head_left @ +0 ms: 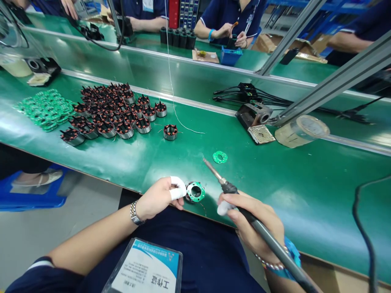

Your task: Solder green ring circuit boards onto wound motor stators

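Observation:
My left hand (163, 196), with white covers on thumb and forefinger, pinches the side of a motor stator (196, 192) at the table's front edge. A green ring-shaped circuit board sits on top of that stator, and a thin wire sticks out below it. In my right hand (256, 221) is a soldering iron (224, 184), held like a pen. Its tip points up and left, apart from the stator, with a faint wisp of smoke above it. A loose green circuit board (220, 157) lies just beyond the tip. One single stator (170, 132) stands farther back.
Many stators (113, 110) stand grouped at the left, beside a pile of green boards (45, 109). Solder wire (175, 110) hangs down to the table. An iron stand (255, 116) and a round tub (301, 131) are at right, near a slanting metal post (332, 81). Co-workers sit opposite.

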The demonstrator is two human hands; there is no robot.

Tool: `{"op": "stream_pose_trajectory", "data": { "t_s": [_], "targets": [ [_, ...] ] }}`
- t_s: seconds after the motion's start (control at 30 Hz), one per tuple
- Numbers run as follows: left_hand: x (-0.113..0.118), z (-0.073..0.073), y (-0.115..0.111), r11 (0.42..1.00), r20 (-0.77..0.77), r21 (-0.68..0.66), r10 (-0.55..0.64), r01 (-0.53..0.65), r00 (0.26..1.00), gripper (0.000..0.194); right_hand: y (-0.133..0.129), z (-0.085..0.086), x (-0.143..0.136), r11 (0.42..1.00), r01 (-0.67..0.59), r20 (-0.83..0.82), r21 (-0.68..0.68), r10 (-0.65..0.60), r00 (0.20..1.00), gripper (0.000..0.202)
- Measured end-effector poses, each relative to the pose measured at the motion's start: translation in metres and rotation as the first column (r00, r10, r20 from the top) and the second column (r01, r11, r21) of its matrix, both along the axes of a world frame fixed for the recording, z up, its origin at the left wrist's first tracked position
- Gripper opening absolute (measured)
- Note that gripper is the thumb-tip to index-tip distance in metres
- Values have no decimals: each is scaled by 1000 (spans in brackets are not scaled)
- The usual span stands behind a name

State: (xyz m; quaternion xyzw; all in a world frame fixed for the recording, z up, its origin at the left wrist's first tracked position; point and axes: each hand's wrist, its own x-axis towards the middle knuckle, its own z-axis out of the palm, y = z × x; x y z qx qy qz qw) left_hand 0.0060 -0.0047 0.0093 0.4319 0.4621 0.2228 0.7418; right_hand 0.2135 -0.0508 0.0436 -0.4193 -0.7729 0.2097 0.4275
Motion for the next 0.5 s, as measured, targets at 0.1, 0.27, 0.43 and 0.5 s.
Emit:
{"op": "stream_pose_trajectory", "data": {
  "t_s": [0.1, 0.27, 0.43, 0.5],
  "targets": [
    [1, 0, 0, 1000, -8, -10, 4, -4, 1000, 16, 14, -5, -4, 993, -119, 76, -12, 120, 990, 23],
    [0, 0, 0, 998, -31, 58, 1, 1, 1000, 14, 39, -13, -9, 920, -388, 165, -51, 391, 905, 30],
    [-1, -1, -3, 960, -123, 274, -19, 52, 992, 9, 44, -18, -9, 909, -406, 242, -90, 415, 877, 31],
    [-1, -1, -3, 914, -190, 390, -44, 116, 981, 6, 43, -18, -9, 911, -407, 260, -74, 411, 874, 30]
  ]
}}
